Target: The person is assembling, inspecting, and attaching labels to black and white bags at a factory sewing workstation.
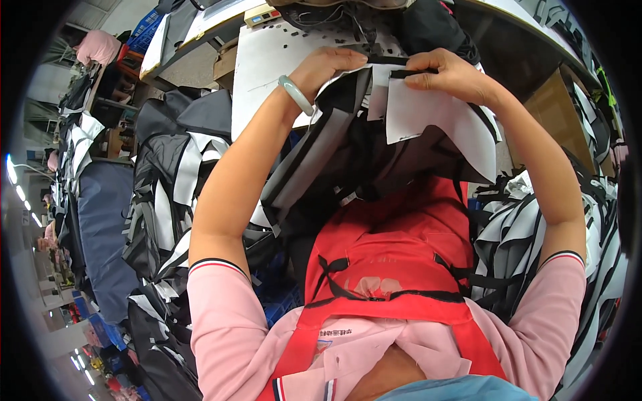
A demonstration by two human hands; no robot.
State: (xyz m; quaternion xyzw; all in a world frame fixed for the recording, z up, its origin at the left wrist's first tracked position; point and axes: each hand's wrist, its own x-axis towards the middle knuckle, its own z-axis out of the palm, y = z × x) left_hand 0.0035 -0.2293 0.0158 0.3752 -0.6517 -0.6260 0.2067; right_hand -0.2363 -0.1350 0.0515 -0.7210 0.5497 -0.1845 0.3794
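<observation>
A white table (267, 60) carries the work. Small black scraps (304, 33) lie scattered on it, beyond the garment (334, 154), whose upper edge rests on the table. A small box (262, 15) sits at the far edge, behind the scraps.

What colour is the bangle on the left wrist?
Pale green, on the bangle in the head view.
</observation>
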